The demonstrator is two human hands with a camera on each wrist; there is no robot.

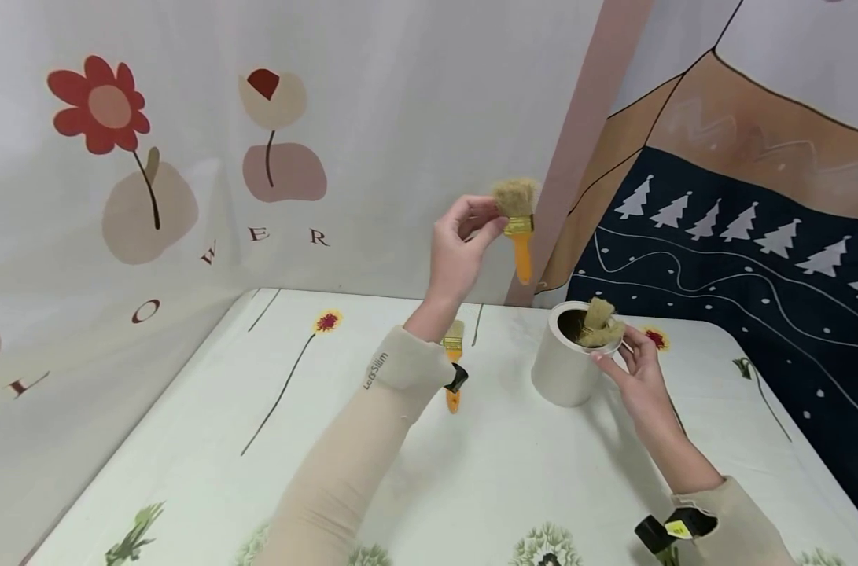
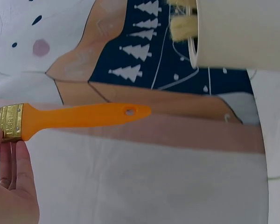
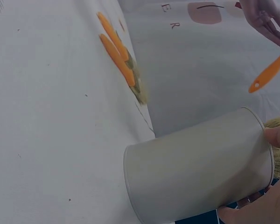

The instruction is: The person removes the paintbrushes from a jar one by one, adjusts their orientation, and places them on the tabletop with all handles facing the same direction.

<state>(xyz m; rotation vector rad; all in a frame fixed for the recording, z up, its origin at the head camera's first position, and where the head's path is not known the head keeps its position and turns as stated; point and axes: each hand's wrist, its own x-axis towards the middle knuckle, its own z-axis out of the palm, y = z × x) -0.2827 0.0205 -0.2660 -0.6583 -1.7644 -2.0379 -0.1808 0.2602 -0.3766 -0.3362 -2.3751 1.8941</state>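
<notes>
My left hand (image 1: 460, 245) pinches a paintbrush (image 1: 521, 250) by its gold metal band. The brush is raised in the air to the upper left of the can, pale bristles up and orange handle pointing down. On the table stands a white cylindrical can (image 1: 560, 373), open at the top. Pale brush bristles (image 1: 599, 316) stick out over its rim; their handles are hidden inside. With thumb and fingers, my right hand (image 1: 642, 384) grips the can at its right side near the rim.
Two more paintbrushes with orange handles (image 3: 115, 59) lie on the table left of the can, partly behind my left wrist in the head view. A white flowered cloth (image 1: 315, 440) covers the table. Printed curtains (image 1: 400, 118) hang behind it.
</notes>
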